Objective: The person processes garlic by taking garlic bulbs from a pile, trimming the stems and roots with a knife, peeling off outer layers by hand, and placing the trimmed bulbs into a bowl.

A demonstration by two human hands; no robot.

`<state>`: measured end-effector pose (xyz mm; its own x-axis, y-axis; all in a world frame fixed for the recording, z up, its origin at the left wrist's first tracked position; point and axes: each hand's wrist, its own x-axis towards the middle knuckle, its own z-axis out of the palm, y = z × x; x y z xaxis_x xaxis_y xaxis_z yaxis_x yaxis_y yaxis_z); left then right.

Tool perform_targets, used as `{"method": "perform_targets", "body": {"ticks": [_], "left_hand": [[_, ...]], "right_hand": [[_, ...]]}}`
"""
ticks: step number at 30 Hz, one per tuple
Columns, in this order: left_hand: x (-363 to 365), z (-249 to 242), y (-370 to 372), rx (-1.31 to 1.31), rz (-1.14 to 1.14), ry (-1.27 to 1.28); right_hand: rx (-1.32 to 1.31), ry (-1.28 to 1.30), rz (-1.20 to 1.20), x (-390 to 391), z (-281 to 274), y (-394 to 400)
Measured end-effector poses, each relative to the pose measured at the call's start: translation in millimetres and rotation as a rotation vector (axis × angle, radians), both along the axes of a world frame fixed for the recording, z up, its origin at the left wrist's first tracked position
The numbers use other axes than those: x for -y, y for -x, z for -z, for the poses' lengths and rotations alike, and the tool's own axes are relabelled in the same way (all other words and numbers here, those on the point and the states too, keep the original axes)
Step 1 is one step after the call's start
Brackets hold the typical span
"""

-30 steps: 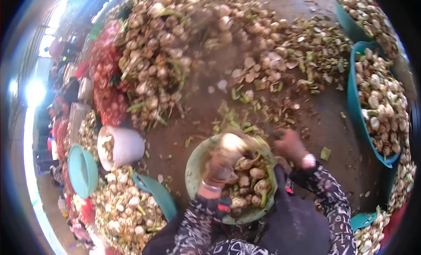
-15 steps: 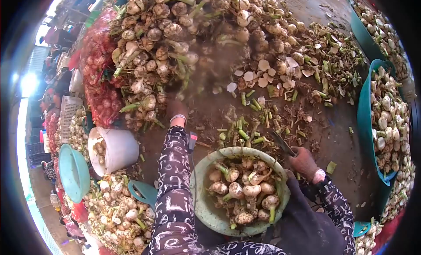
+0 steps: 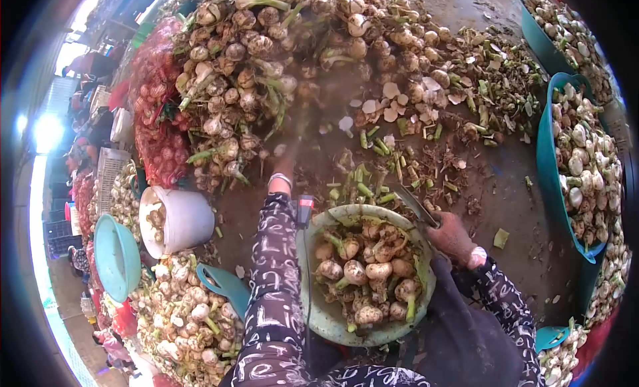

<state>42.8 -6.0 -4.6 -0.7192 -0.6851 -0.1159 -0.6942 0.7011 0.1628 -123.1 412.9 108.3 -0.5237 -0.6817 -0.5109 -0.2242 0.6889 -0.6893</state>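
Note:
My right hand (image 3: 452, 238) is closed around the handle of a knife (image 3: 418, 206), its blade pointing up and left over the basin's far right rim. A pale green basin (image 3: 324, 326) sits in front of me, holding dirty garlic bulbs (image 3: 379, 272), some with green stem stubs. My left hand (image 3: 285, 159) reaches forward to the near edge of a big heap of garlic (image 3: 233, 94) with stems and roots. Haze and blur cover its fingers, and I cannot tell if it holds a bulb.
Cut stems (image 3: 363, 187) and root scraps litter the ground ahead. To the left are a white bucket (image 3: 186, 220), a turquoise basin (image 3: 116, 257), red net sacks (image 3: 156, 114) and more garlic (image 3: 180, 310). At the right stands a teal tub (image 3: 549, 154) of trimmed bulbs.
My left hand has drawn slightly right and back from the heap. My right hand with the knife has shifted a little up and left, and the view has shifted slightly.

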Motion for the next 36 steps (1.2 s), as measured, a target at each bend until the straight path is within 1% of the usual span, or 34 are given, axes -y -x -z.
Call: {"method": "perform_targets", "body": {"ticks": [1,3,4,6,7,8,9,10,11,13,14,15,16,17,19,20,22,23,24,25,27,28,29,30,31,32,33,34,35,36], "left_hand": [[-1,4,11,-0.040,-0.160,-0.218],[-8,4,19,-0.085,-0.316,-0.445],[-18,1,7,-0.083,-0.150,-0.268],[-25,2,2,-0.444,-0.173,-0.553],[-35,-14,4,-0.615,-0.175,-0.697],[-50,-28,12,-0.660,-0.284,-0.815],[-69,-55,22,-0.701,-0.392,-0.933],[-81,-65,23,-0.691,-0.386,-0.933],[-95,-72,20,-0.793,-0.256,-1.140],[-136,-105,21,-0.873,-0.118,-1.362],[-162,-140,29,-0.858,-0.002,-1.352],[-181,-160,32,-0.844,0.113,-1.339],[-189,-163,28,-0.729,0.064,-1.297],[-195,-161,26,-0.721,0.064,-1.301],[-209,-156,27,-0.795,0.294,-0.720],[-213,-154,26,-0.701,0.427,-0.409],[-217,-133,18,-0.728,0.433,-0.412],[-226,-123,11,-0.784,0.332,-0.636],[-238,-125,9,-0.864,0.210,-0.864],[-250,-127,8,-0.951,0.071,-1.064],[-259,-121,8,-1.051,-0.216,-1.338],[-258,-113,9,-0.973,-0.010,-1.081],[-261,-108,5,-0.974,-0.010,-1.080],[-268,-116,6,-1.032,-0.177,-1.235],[-276,-131,7,-1.077,-0.348,-1.390],[-287,-177,6,-0.924,-0.212,-1.439],[-290,-201,7,-0.806,0.257,-1.126],[-293,-216,6,-0.811,0.260,-1.141],[-293,-224,8,-0.832,0.262,-1.137],[-283,-221,11,-0.805,0.162,-1.217]], "right_hand": [[-0.005,-0.001,0.005,-5,3,1],[0.073,-0.026,0.071,-12,3,7],[0.073,-0.030,0.077,-14,2,10],[0.032,0.039,0.105,-15,3,13],[0.040,0.040,0.108,-12,1,16],[0.010,0.057,0.084,-6,-5,18],[-0.021,0.074,0.063,0,-12,20],[-0.039,0.118,0.050,7,-22,19],[-0.034,0.117,0.062,15,-34,18],[-0.087,0.242,-0.014,29,-60,12],[-0.086,0.236,0.001,36,-74,9],[-0.166,0.233,-0.093,42,-88,7],[-0.245,0.230,-0.192,45,-94,4],[-0.240,0.228,-0.186,45,-93,-1],[-0.358,0.330,-0.251,43,-84,-8],[-0.415,0.352,-0.271,40,-81,-10],[-0.432,0.398,-0.266,35,-76,-11],[-0.448,0.443,-0.260,31,-73,-12],[-0.448,0.443,-0.257,28,-65,-11],[-0.469,0.397,-0.272,26,-53,-9],[-0.493,0.355,-0.287,23,-37,-8],[-0.466,0.393,-0.259,21,-32,-8],[-0.439,0.429,-0.235,19,-26,-7],[-0.439,0.427,-0.235,20,-25,-3],[-0.371,0.128,-0.211,24,-24,6],[-0.297,-0.170,-0.185,28,-22,16],[-0.320,-0.176,-0.024,13,-2,39],[-0.338,-0.172,0.116,-9,19,59],[-0.247,-0.120,0.166,-21,0,71],[-0.401,-0.052,0.188,-28,-19,63]]}}
